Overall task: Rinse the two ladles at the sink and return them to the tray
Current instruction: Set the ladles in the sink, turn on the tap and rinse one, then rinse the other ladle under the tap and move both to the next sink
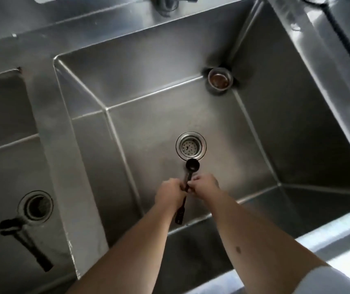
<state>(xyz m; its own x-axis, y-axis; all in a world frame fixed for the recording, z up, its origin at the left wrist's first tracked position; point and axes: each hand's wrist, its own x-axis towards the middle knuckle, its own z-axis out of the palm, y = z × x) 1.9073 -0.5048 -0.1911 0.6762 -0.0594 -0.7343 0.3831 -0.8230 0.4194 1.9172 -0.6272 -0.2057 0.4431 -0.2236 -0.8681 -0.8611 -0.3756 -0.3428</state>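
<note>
left hand (171, 193) and right hand (203, 184) both gripping one ladle (192, 166) by its handle | ladle over the sink (297, 132) drain (190, 146) | step – likely rinsing, no water visible | next – tray, out of view

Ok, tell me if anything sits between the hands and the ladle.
Nothing does. The left hand and right hand both already grip the black ladle by its handle, above the sink drain.

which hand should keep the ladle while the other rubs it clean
Left, probably. The left hand wraps the black ladle mid-handle, while the right hand only pinches the handle beside it, free to slide toward the bowl.
</note>
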